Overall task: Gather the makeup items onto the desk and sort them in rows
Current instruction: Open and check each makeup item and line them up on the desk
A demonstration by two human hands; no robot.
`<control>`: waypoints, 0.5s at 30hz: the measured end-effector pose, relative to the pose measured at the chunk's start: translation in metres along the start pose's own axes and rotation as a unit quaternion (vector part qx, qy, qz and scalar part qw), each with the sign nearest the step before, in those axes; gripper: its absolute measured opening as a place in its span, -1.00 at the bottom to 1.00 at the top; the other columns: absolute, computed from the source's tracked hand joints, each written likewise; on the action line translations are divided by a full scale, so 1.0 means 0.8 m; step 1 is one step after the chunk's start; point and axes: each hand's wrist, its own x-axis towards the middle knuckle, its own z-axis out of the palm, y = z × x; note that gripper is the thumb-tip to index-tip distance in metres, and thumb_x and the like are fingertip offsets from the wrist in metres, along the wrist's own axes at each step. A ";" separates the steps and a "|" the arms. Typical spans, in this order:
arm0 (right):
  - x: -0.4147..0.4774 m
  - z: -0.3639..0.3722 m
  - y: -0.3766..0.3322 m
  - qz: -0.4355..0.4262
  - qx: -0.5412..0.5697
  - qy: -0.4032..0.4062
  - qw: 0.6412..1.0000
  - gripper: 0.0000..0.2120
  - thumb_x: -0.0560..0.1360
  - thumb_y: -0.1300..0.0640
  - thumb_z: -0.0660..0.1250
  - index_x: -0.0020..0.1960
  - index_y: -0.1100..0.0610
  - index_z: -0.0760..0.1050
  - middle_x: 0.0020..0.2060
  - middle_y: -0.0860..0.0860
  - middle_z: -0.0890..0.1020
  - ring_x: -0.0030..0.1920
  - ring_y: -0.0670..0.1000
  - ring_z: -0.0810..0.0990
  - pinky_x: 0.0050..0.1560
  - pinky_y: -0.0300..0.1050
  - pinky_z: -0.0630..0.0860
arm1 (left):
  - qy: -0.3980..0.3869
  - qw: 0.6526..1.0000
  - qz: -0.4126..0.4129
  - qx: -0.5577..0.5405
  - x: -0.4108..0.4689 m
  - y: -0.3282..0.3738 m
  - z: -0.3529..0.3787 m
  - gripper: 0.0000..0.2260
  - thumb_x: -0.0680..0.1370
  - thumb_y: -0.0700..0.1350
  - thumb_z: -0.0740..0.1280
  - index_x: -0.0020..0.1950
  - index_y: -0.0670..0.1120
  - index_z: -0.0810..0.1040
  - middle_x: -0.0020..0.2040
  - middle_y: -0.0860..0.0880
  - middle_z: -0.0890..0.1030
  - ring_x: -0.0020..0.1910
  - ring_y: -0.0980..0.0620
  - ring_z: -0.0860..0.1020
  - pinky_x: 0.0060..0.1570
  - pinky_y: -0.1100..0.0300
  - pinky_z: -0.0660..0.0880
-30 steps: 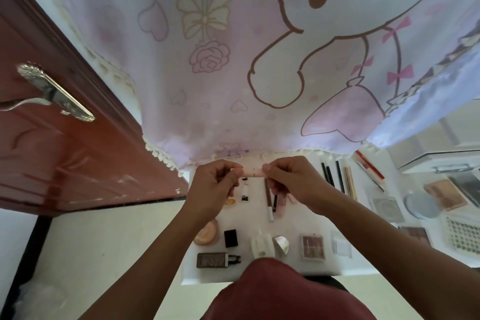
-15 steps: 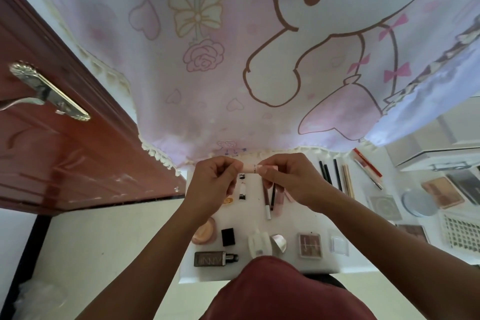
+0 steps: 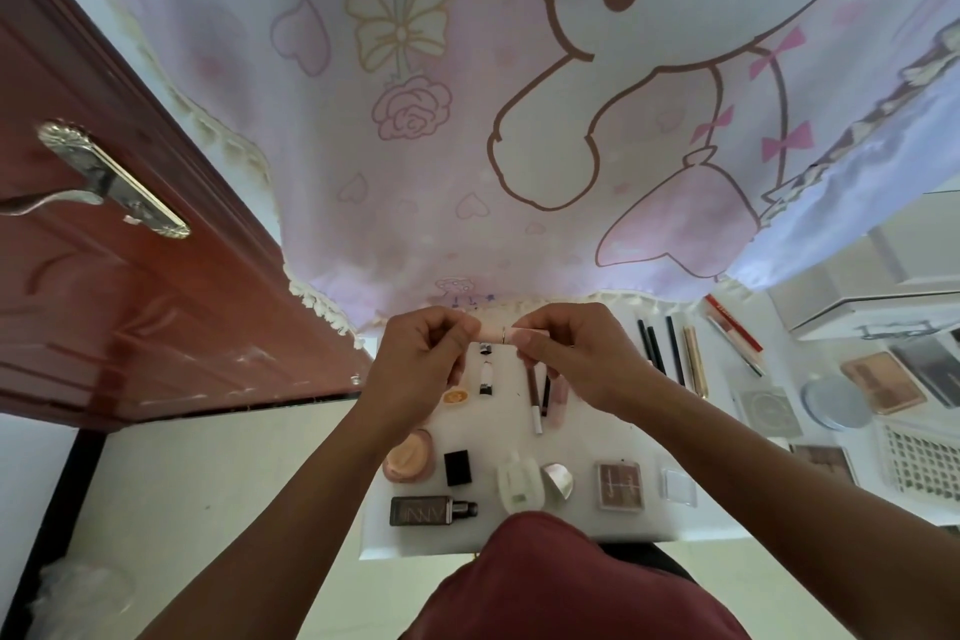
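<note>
Both hands hold a small pink tube with a gold ring [image 3: 500,334] above the white desk [image 3: 613,437]. My left hand [image 3: 421,359] pinches its left end and my right hand [image 3: 571,353] pinches its right end. Below the hands lie a small white tube [image 3: 485,377], a white-tipped pencil [image 3: 535,405] and a yellow round piece [image 3: 455,397]. Nearer the front edge sit a peach compact [image 3: 409,456], a black cube [image 3: 457,468], a brown bottle [image 3: 431,510], a white bottle [image 3: 519,483], a brown palette [image 3: 618,484] and a clear case [image 3: 678,486].
Several pencils [image 3: 670,353] lie to the right, with more palettes [image 3: 883,387], a round tin [image 3: 836,403] and a white basket [image 3: 922,465] beyond. A pink cartoon curtain [image 3: 467,120] hangs over the desk's far side. A red-brown door [image 3: 130,276] stands left.
The two hands have drawn slightly closer over the pink tube, so less of it shows between the fingers. The items on the desk have not moved.
</note>
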 end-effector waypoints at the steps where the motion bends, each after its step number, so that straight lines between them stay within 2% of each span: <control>1: 0.000 0.001 0.002 -0.014 -0.006 0.014 1.000 -0.94 0.52 0.12 0.42 -0.07 0.08 0.65 -0.32 -0.04 0.65 -0.33 -0.12 0.53 -0.30 -0.32 0.47 | 0.003 1.000 0.000 0.001 -0.001 0.000 0.001 -0.83 0.60 -0.20 0.29 -0.08 -0.27 0.60 -0.48 -0.09 0.44 -0.51 0.01 0.34 -0.50 0.24 0.31; 3: -0.003 0.001 -0.001 -0.013 0.003 0.019 1.000 -0.94 0.52 0.10 0.42 -0.06 0.08 0.65 -0.30 -0.03 0.65 -0.31 -0.12 0.54 -0.29 -0.32 0.48 | 0.006 1.000 0.000 -0.001 -0.004 0.001 0.001 -0.84 0.60 -0.19 0.29 -0.08 -0.25 0.60 -0.48 -0.08 0.44 -0.51 0.02 0.35 -0.50 0.23 0.31; 7: -0.010 -0.001 -0.012 0.073 0.084 -0.072 0.991 -0.75 0.61 0.05 0.27 -0.12 0.15 0.63 -0.37 0.05 0.62 -0.42 -0.07 0.54 -0.46 -0.29 0.40 | -0.003 1.000 0.005 0.004 -0.010 0.001 0.002 -0.84 0.60 -0.20 0.29 -0.06 -0.25 0.60 -0.48 -0.05 0.43 -0.51 0.05 0.35 -0.50 0.26 0.31; 9: -0.011 -0.002 -0.011 0.048 0.052 -0.062 0.996 -0.80 0.59 0.08 0.31 -0.14 0.12 0.63 -0.37 0.05 0.63 -0.45 -0.04 0.50 -0.46 -0.27 0.38 | -0.008 1.000 0.004 0.004 -0.013 0.002 0.004 -0.85 0.60 -0.20 0.29 -0.04 -0.26 0.61 -0.49 -0.04 0.43 -0.52 0.06 0.34 -0.50 0.27 0.31; 12: -0.010 0.000 -0.004 -0.015 -0.039 -0.016 0.999 -0.91 0.56 0.11 0.37 -0.08 0.08 0.63 -0.30 0.04 0.65 -0.36 0.01 0.50 -0.34 -0.14 0.46 | -0.001 1.000 -0.001 -0.003 -0.013 0.002 0.004 -0.85 0.60 -0.21 0.29 -0.06 -0.25 0.61 -0.49 -0.04 0.43 -0.53 0.06 0.34 -0.52 0.27 0.30; 15: -0.011 0.004 -0.002 -0.034 -0.097 -0.037 0.994 -0.92 0.58 0.09 0.33 0.03 0.04 0.58 -0.27 -0.05 0.63 -0.28 -0.03 0.57 -0.25 -0.10 0.50 | -0.014 1.000 -0.003 0.004 -0.013 0.002 0.003 -0.86 0.59 -0.22 0.31 -0.08 -0.24 0.62 -0.50 -0.04 0.43 -0.53 0.05 0.35 -0.52 0.27 0.31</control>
